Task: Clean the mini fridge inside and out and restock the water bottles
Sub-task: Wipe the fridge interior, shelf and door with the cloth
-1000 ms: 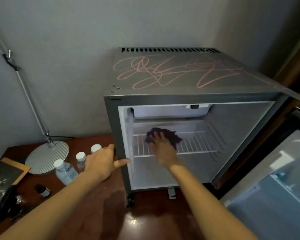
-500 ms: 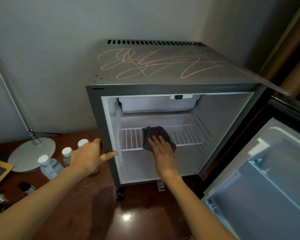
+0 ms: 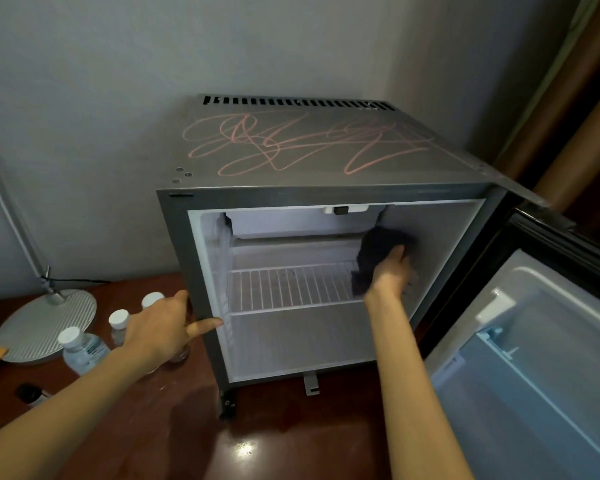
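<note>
One small grey metal mini fridge (image 3: 175,244) stands on a dark reddish wooden table (image 3: 274,438), in the centre of the frame. Its one door (image 3: 534,358) is swung fully open and fills the lower right of the frame, with the white inner side facing up. On the flat top of the fridge there are pink scribbled lines (image 3: 291,143), many loops crossing each other.

Inside, the walls are white. There is one white wire shelf (image 3: 288,285) at about middle height and one white freezer box (image 3: 298,221) under the ceiling.

The right hand (image 3: 390,275) is inside the fridge, at the right side. It presses one dark crumpled cloth (image 3: 378,251) against the right inner wall, above the shelf. The fingers look stretched out and flat on the cloth, not closed around it, though this part is a little blurred. One end of the cloth hangs down to the shelf.

The left hand (image 3: 160,327) rests on the left front edge of the fridge, outside. The thumb is stretched along the grey frame, the fingers lie loosely on the side panel, and it holds nothing.

Three clear plastic water bottles with white caps stand on the table in the lower left, just beside the fridge: the first (image 3: 84,351) nearest to the camera, the second (image 3: 119,322) behind it, the third (image 3: 152,299) partly hidden by the left hand. Near them is one round silver lamp base (image 3: 45,323) with one thin metal arm (image 3: 11,216) going up to the left edge. One small dark bottle (image 3: 32,393) stands at the lower left.
</note>
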`<state>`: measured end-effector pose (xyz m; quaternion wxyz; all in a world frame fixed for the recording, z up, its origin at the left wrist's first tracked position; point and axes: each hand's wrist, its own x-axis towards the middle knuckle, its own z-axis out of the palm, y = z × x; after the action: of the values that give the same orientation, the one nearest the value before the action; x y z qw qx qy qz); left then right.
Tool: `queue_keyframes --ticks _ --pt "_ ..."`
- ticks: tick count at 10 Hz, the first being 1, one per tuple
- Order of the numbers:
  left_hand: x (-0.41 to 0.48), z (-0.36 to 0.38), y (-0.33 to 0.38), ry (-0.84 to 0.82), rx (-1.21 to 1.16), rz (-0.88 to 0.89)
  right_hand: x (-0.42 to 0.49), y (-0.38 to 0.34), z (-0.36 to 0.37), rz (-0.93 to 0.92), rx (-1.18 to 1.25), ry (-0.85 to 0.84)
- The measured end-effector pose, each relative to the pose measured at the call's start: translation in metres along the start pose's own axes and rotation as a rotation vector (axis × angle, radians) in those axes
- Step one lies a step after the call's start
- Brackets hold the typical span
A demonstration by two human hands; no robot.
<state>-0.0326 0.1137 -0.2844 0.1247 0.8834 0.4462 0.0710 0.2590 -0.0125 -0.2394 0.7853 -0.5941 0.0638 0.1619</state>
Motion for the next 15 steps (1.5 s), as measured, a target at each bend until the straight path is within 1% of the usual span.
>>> queue_keyframes --ticks 1,2,3,4,5,6,7,8,9,11,12,13,14,15 --pt "0.001 0.001 -0.001 -0.004 -0.007 0.000 0.005 -0.029 0.010 -0.134 0.110 0.000" --pt "0.003 0.004 -0.004 -0.021 -0.012 -0.003 -0.001 -0.046 0.012 -0.294 0.125 0.142" --pt "0.003 0.007 -0.007 -0.025 -0.028 0.000 -0.010 -0.034 0.018 -0.503 0.151 0.144" --pt "0.004 0.007 -0.009 -0.013 -0.013 0.008 -0.025 -0.020 0.023 -0.409 0.274 0.016" --pt "0.004 0.005 -0.008 -0.013 0.010 0.013 -0.020 -0.016 0.031 -0.076 0.401 -0.115" --pt "0.003 0.004 -0.005 -0.012 0.051 0.002 -0.009 -0.007 0.013 0.454 0.342 -0.037" --pt "0.002 0.004 -0.005 -0.022 0.026 -0.005 -0.036 0.007 0.006 0.476 0.219 -0.365" --pt "0.003 0.006 -0.008 -0.023 0.002 0.000 -0.040 0.034 0.000 0.617 0.586 -0.448" --pt "0.004 0.006 -0.008 -0.025 0.009 0.000 -0.049 0.042 -0.006 0.590 0.650 -0.512" --pt "0.005 0.007 -0.008 -0.039 -0.002 0.002 -0.045 0.033 -0.011 0.602 0.525 -0.593" --pt "0.005 0.006 -0.007 -0.042 0.001 0.007 -0.041 0.006 0.007 0.661 0.362 -0.585" --pt "0.003 0.006 -0.005 -0.031 0.002 -0.003 -0.035 -0.034 0.025 0.547 0.482 -0.427" --pt "0.002 0.009 -0.005 -0.023 -0.007 -0.013 -0.009 -0.061 0.027 0.310 0.656 -0.246" --pt "0.002 0.010 -0.006 -0.019 -0.023 0.000 -0.005 -0.061 0.023 0.002 0.434 -0.095"
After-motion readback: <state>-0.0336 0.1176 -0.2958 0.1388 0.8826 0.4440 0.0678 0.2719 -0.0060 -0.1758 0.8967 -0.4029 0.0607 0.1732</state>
